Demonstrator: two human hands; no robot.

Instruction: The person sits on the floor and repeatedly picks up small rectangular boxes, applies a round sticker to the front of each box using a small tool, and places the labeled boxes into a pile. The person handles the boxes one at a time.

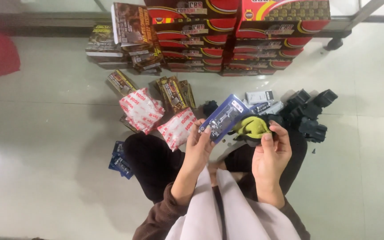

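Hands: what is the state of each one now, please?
Left hand: closed on the blue pack.
Right hand: closed on the yellow-green piece.

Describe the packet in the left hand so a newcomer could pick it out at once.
Start at the stack of red boxes against the far wall, then come down across the floor to the person's hands. The left hand holds up a flat blue blister packet with small metal parts behind clear plastic. Unlike the red-and-white bags beside it, it is blue, stiff and see-through.
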